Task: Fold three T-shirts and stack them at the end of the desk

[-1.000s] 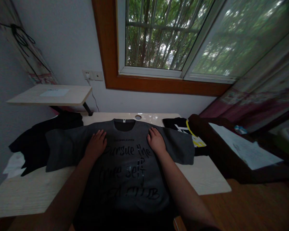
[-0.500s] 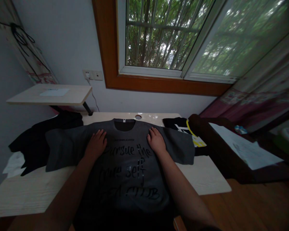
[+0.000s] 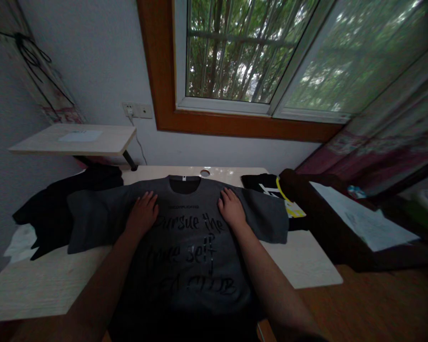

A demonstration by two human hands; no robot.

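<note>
On the gray T-shirt (image 3: 185, 237) at my six o'clock I read "Pursue the" and "true self" in dark script, below a small line that looks like "UNCOMPLICATED"; the lowest line is unclear to me. I can't read the marks on the black garment (image 3: 267, 180) at the shirt's two o'clock, or the paper (image 3: 80, 136) at its ten.

T-shirt (image 3: 187, 237) dark grey, black-lettered; tabletop (image 3: 53, 280) pale, wood-grained

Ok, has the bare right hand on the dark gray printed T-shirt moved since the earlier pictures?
No. Against the round hole in the pale wood-grain table, the bare right hand shows no visible shift.
</note>
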